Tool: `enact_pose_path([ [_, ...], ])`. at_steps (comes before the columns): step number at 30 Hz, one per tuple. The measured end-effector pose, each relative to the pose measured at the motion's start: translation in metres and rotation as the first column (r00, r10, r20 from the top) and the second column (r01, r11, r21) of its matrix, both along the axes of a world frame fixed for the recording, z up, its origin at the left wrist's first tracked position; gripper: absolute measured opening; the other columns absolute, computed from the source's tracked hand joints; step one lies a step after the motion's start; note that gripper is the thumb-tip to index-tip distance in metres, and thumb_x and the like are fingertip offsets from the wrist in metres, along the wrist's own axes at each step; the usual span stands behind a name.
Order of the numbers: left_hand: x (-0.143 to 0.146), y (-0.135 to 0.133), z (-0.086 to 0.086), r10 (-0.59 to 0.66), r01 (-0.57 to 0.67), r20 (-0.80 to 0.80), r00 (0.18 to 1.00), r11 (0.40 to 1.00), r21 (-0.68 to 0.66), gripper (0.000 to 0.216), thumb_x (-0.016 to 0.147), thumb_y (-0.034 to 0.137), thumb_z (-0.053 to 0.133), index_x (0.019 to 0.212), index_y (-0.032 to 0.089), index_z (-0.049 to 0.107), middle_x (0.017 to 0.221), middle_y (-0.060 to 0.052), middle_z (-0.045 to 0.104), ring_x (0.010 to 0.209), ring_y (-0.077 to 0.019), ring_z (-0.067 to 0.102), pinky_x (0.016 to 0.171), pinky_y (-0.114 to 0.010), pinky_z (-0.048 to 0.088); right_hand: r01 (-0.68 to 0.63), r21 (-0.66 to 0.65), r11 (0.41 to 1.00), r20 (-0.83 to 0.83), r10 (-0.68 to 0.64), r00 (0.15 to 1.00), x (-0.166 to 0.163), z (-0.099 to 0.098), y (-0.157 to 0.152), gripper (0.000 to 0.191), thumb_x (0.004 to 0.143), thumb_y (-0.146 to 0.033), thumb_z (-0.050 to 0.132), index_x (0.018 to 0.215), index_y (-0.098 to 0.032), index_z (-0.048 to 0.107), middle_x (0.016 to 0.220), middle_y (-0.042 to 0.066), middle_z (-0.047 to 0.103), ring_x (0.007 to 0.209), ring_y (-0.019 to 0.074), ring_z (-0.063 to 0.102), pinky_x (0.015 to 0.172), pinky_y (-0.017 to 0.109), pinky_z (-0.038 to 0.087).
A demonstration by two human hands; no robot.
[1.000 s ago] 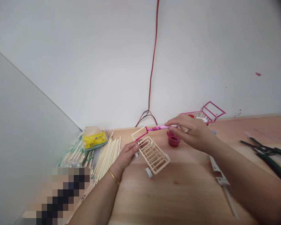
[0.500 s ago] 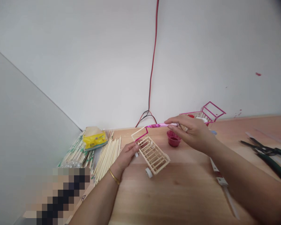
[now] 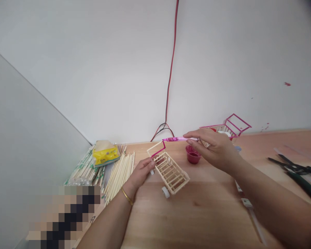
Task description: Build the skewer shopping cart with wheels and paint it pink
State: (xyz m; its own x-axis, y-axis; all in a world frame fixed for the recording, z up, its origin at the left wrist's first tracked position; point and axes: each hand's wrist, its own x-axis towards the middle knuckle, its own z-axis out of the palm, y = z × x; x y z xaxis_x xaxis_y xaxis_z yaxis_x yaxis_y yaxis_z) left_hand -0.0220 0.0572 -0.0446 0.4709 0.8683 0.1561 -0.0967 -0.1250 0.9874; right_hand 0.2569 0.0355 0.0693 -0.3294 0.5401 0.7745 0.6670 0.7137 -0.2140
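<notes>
Wooden counter (image 3: pixel 197 214) by a white wall. Left hand (image 3: pixel 141 173) pinches the toy cart (image 3: pixel 171 173) beside the red paint cup (image 3: pixel 193 155); right hand (image 3: pixel 215 148) grips a brush (image 3: pixel 180 139) at its handle frame (image 3: pixel 159 153), partly pink. The basket looks unpainted.

Worktop (image 3: pixel 197 214): light wood, smooth, matt, grain visible. Cart (image 3: pixel 171 173): bare pale wooden sticks, unfinished, with the handle frame partly coated pink. Wheel (image 3: pixel 166 192): white plastic. Brush (image 3: pixel 178 139): glossy pink handle. Cup (image 3: pixel 193 154): red plastic, shiny. Loose sticks (image 3: pixel 119 173): raw wood, matt. Packet (image 3: pixel 105 153): glossy yellow film. Pliers (image 3: pixel 300 173): dark green matt grips. Bracelet (image 3: pixel 126 195): gold-coloured metal.
</notes>
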Motion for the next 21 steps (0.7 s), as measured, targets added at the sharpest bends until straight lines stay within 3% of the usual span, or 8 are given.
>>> enact_pose_path([
  [13, 0.002, -0.001, 0.002, -0.010, 0.010, 0.031, 0.999, 1.000, -0.023, 0.051, 0.087, 0.048, 0.061, 0.125, 0.015, 0.065, 0.133, -0.016, 0.062, 0.128, -0.0336, 0.054, 0.113, -0.050, 0.033, -0.113, 0.078, 0.991, 0.052, 0.109, 0.993, -0.019, -0.006, -0.011, 0.014, 0.093, -0.018, 0.055, 0.103, -0.020, 0.065, 0.086, 0.003, 0.074, 0.077, 0.0187, 0.063, 0.072, 0.034, 0.044],
  [21, 0.001, -0.002, -0.002, 0.001, -0.001, 0.034, 0.999, 1.000, -0.015, 0.051, 0.087, 0.048, 0.061, 0.126, 0.015, 0.064, 0.133, -0.016, 0.062, 0.128, -0.0333, 0.054, 0.114, -0.050, 0.031, 0.017, 0.203, 0.979, 0.091, -0.036, 0.995, -0.005, 0.001, -0.008, 0.011, 0.092, -0.020, 0.057, 0.098, -0.019, 0.066, 0.085, 0.004, 0.075, 0.076, 0.0192, 0.064, 0.073, 0.034, 0.041],
])
